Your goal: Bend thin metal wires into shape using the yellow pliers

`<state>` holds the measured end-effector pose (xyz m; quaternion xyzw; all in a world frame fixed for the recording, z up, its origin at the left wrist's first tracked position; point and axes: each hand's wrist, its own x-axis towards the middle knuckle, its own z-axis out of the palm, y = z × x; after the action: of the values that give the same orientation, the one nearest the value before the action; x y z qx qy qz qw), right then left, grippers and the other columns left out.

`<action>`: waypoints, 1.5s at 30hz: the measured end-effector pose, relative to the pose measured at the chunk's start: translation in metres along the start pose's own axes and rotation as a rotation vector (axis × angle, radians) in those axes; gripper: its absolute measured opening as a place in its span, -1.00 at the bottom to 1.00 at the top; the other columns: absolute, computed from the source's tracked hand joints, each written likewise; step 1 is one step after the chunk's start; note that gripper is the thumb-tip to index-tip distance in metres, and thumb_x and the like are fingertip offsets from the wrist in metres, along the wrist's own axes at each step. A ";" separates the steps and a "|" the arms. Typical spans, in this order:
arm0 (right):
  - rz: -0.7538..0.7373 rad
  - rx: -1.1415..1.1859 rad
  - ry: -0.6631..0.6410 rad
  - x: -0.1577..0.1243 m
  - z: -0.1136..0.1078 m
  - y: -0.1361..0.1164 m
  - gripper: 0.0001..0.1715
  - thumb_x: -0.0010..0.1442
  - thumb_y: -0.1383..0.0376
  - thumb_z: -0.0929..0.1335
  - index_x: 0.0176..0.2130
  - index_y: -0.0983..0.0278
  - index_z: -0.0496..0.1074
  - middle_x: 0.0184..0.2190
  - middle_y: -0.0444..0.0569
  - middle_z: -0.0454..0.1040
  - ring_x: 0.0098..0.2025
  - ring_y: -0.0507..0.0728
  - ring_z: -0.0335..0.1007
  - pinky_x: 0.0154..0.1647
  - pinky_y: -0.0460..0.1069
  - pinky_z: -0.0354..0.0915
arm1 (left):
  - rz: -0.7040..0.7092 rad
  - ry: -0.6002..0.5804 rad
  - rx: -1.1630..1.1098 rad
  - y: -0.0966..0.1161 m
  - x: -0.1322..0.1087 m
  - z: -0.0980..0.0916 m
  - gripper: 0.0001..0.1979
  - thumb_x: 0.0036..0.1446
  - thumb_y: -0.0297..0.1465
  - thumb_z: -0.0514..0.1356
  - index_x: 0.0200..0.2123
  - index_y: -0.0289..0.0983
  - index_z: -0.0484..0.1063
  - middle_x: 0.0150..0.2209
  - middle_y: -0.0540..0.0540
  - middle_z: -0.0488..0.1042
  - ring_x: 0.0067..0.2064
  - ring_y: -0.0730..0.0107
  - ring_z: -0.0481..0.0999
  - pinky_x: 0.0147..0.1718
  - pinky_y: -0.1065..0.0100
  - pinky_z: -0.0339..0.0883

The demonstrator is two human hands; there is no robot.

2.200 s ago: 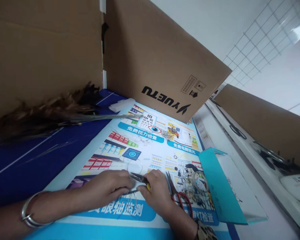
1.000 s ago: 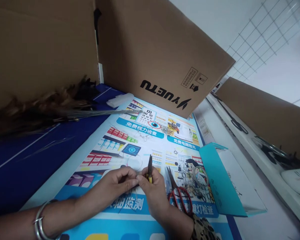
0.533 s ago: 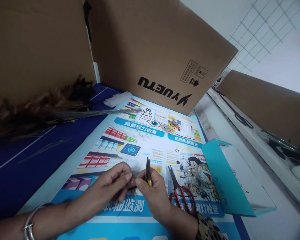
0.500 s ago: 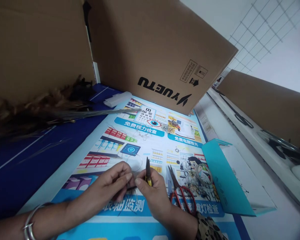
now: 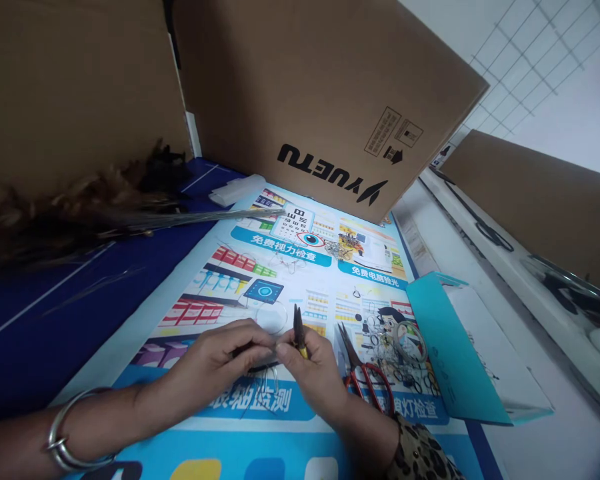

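Observation:
My left hand (image 5: 230,350) and my right hand (image 5: 313,367) meet fingertip to fingertip over the printed sheet. Small pliers (image 5: 299,325) with dark jaws and a yellow handle are gripped in my right hand, jaws pointing away from me. My left fingers pinch thin wire; its bent strands (image 5: 266,387) hang beneath the fingertips, and the pinched part is mostly hidden. To the right of my right hand lie red-handled scissors (image 5: 367,380), blades pointing away. Beyond them is a loose heap of wire rings and small metal pieces (image 5: 410,373), with a round coil (image 5: 410,342) on it.
A teal open box (image 5: 455,353) stands at the right with small pieces inside. Long thin wires (image 5: 205,217) and brown feathery material (image 5: 95,197) lie at the left. A large cardboard box (image 5: 320,100) closes off the back. More small metal pieces (image 5: 340,248) lie far off.
My left fingers have closed over more flatly and now cover more of the wire. Both hands stay together, and the pliers remain in my right hand. The view has shifted slightly.

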<state>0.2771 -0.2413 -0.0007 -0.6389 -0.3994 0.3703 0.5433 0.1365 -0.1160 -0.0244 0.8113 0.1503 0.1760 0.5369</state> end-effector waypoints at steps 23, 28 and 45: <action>0.071 0.154 -0.088 0.002 0.000 0.004 -0.71 0.07 0.13 0.43 -0.42 0.28 0.35 -0.54 -0.20 0.20 -0.48 -0.01 0.04 -0.45 -0.10 0.06 | -0.293 -0.053 -0.475 -0.002 0.006 0.002 -0.73 0.13 -0.19 0.20 -0.39 -0.29 0.40 -0.59 0.10 0.32 -0.55 0.52 0.28 -0.52 0.44 0.11; 0.080 0.173 -0.071 0.001 0.001 0.007 -0.71 0.06 0.14 0.44 -0.41 0.28 0.34 -0.55 -0.21 0.20 -0.48 -0.01 0.04 -0.45 -0.10 0.06 | -0.267 -0.057 -0.447 0.000 0.006 0.005 -0.72 0.12 -0.18 0.18 -0.43 -0.29 0.35 -0.59 0.10 0.30 -0.56 0.52 0.26 -0.54 0.43 0.10; 0.068 0.176 -0.087 0.002 0.001 0.009 -0.73 0.06 0.16 0.43 -0.41 0.29 0.35 -0.55 -0.21 0.21 -0.48 -0.01 0.07 -0.43 -0.09 0.09 | -0.174 -0.067 -0.449 -0.002 0.004 0.004 -0.76 0.21 -0.21 0.13 -0.36 -0.28 0.37 -0.51 0.07 0.33 -0.47 0.48 0.30 -0.48 0.42 0.15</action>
<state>0.2783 -0.2403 -0.0096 -0.5852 -0.3665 0.4495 0.5667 0.1418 -0.1167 -0.0276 0.6608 0.1590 0.1312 0.7217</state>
